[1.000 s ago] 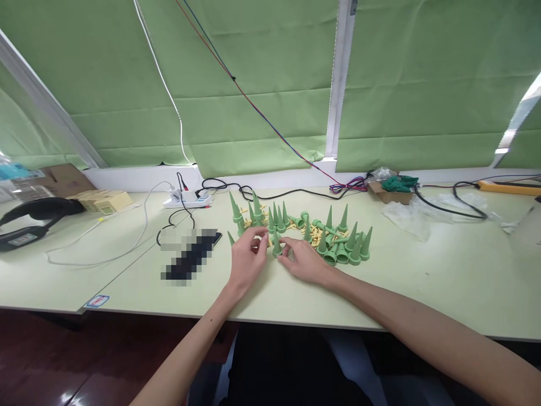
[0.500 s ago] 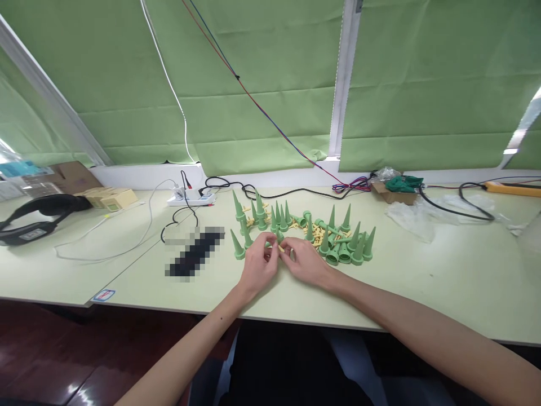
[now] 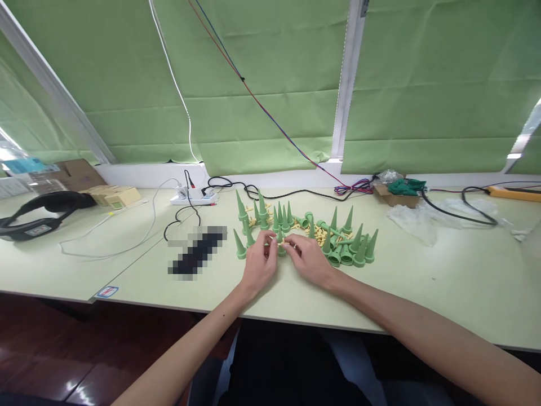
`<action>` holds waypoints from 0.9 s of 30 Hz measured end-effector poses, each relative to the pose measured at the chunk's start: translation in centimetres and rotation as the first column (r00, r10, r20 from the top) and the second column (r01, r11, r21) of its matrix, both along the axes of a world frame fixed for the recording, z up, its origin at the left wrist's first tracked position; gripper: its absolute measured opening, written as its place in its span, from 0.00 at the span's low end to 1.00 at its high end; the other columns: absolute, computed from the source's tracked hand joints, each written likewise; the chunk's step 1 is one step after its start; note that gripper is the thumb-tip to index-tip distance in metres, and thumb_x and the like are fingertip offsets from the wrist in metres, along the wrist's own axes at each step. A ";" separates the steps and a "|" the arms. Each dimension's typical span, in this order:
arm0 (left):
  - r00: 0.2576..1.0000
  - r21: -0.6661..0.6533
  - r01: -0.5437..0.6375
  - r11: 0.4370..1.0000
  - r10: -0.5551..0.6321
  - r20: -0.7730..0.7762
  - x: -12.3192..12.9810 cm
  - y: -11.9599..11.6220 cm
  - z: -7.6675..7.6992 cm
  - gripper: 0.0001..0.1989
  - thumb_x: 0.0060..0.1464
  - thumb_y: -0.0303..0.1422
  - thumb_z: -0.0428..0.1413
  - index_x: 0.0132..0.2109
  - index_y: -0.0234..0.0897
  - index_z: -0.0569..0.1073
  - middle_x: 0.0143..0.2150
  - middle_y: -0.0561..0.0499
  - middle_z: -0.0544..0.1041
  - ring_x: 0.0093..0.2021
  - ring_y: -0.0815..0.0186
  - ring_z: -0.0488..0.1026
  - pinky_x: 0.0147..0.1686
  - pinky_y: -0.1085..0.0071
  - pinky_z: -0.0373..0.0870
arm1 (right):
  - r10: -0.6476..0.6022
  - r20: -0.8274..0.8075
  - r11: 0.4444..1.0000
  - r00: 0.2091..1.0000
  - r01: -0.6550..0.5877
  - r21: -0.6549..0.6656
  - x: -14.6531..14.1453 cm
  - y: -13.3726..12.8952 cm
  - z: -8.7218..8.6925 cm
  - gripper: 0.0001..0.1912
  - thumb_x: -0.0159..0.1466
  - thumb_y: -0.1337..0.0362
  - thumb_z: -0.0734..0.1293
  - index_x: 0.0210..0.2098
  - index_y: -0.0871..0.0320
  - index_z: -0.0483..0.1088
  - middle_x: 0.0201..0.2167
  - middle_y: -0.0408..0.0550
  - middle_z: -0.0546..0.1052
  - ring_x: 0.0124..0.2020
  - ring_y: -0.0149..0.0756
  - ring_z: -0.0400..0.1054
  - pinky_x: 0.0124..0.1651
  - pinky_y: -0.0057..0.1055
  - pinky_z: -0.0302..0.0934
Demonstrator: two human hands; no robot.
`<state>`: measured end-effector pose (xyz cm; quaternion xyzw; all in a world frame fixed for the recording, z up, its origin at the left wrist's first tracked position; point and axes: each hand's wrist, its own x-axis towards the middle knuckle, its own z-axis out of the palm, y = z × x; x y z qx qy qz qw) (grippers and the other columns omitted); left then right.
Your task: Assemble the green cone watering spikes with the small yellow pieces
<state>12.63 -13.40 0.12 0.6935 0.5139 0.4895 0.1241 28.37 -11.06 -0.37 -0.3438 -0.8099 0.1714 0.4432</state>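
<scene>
The left hand [image 3: 261, 262] is curled; whether anything is gripped cannot be told. At its two o'clock, a pointed, wide-based green cone [image 3: 280, 236] is seen upright, crossed by a yellow piece [image 3: 283, 243] pinched in the nearly closed right hand [image 3: 310, 260].

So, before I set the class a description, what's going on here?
At a table, a person's left hand and right hand are close together at an upright green cone, a small yellow piece between them; whether either grips it is unclear. More green cones stand or lie nearby, with loose yellow pieces among those to the right.
</scene>
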 end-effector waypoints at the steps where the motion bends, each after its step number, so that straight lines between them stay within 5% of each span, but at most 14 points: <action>1: 1.000 0.005 -0.021 1.000 0.020 0.002 0.0 0.0 0.0 0.07 0.63 0.36 0.47 0.43 0.38 0.65 0.32 0.53 0.71 0.21 0.74 0.65 0.24 0.75 0.61 | -0.023 -0.014 1.000 1.000 0.023 -0.002 0.0 0.0 0.1 0.10 0.70 0.63 0.58 0.38 0.58 0.70 0.33 0.47 0.76 0.32 0.34 0.67 0.37 0.29 0.58; 9: 0.988 -0.063 0.004 0.998 -0.014 -0.152 -0.2 0.8 -0.6 0.11 0.59 0.36 0.52 0.48 0.38 0.67 0.44 0.49 0.72 0.24 0.74 0.65 0.28 0.72 0.65 | -0.171 -0.112 0.985 0.979 0.168 -0.032 0.1 0.1 0.4 0.13 0.70 0.60 0.57 0.33 0.58 0.69 0.29 0.45 0.74 0.28 0.32 0.66 0.33 0.28 0.57; 14: 0.974 -0.123 0.014 0.992 -0.041 -0.223 -0.3 1.3 -0.7 0.08 0.60 0.36 0.50 0.38 0.36 0.67 0.35 0.50 0.73 0.24 0.71 0.64 0.27 0.71 0.61 | -0.185 -0.107 0.983 0.977 0.182 -0.040 0.1 0.4 0.2 0.14 0.70 0.60 0.58 0.33 0.58 0.70 0.29 0.45 0.75 0.28 0.32 0.66 0.33 0.28 0.57; 27: 0.979 -0.176 0.160 0.971 -0.133 0.155 -0.4 1.4 -0.8 0.11 0.61 0.41 0.49 0.43 0.38 0.67 0.38 0.51 0.73 0.23 0.75 0.65 0.22 0.76 0.60 | -0.104 -0.034 0.991 0.994 0.101 -0.086 0.2 0.7 -0.1 0.11 0.68 0.62 0.60 0.33 0.58 0.70 0.29 0.45 0.76 0.27 0.31 0.65 0.34 0.27 0.57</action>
